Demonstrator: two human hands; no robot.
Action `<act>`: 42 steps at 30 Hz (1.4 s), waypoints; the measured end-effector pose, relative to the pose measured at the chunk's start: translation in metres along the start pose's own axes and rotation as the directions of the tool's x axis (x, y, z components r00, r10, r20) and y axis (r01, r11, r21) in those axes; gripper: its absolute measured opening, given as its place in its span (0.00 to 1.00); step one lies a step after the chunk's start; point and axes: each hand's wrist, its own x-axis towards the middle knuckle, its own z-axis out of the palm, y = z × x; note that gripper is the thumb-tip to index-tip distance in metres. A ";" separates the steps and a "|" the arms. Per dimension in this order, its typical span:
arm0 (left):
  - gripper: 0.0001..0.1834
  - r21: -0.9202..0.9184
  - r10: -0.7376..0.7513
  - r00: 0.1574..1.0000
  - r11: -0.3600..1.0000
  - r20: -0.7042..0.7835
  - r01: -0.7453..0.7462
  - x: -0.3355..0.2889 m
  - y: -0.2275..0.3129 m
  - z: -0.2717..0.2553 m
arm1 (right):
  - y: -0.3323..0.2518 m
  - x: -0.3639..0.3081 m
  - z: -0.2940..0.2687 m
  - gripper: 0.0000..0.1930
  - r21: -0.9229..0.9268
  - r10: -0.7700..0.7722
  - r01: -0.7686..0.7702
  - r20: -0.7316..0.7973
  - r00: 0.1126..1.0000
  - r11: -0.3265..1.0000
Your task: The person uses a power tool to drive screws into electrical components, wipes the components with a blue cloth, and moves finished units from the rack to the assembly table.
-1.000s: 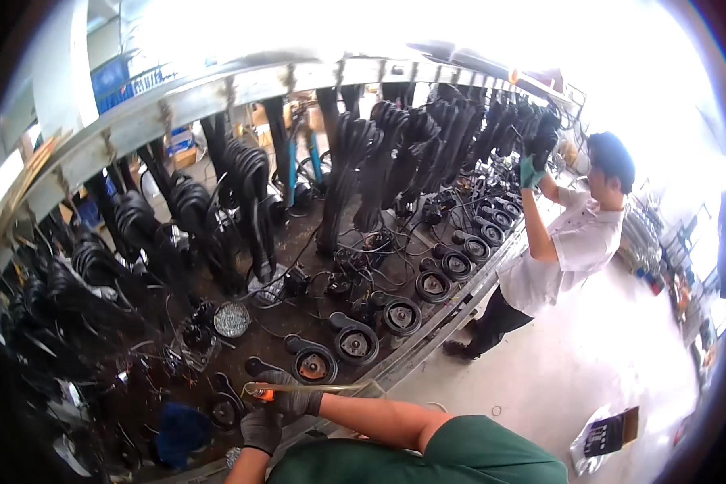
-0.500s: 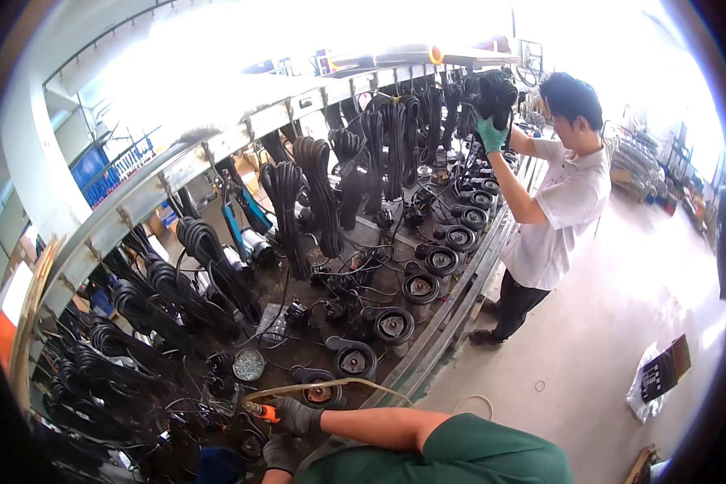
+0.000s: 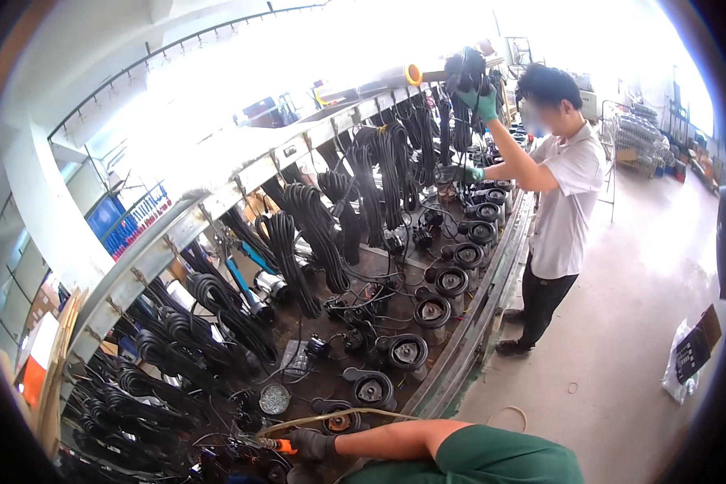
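An orange tool (image 3: 282,446) is gripped in the curled right hand (image 3: 314,444), seemingly for steadiness; the left hand (image 3: 303,474)'s state cannot be told.

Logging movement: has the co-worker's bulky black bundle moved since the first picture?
Yes, upward: the black bundle is higher against the long grey metal rail.
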 end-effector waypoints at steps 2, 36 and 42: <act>0.29 0.276 0.121 0.989 0.957 -0.082 -0.094 0.043 0.016 -0.040 | 0.048 -0.019 -0.015 0.12 -0.026 -0.003 0.001 -0.064 0.998 1.000; 0.32 -0.889 -0.342 0.839 0.023 0.423 0.457 0.019 -0.043 -0.130 | -0.085 -0.184 -0.504 0.27 0.124 0.060 0.448 -0.986 0.156 0.885; 0.32 -0.868 -0.376 0.797 -0.038 0.472 0.496 -0.011 -0.040 -0.129 | -0.122 -0.193 -0.515 0.20 0.126 0.087 0.379 -0.989 0.118 0.917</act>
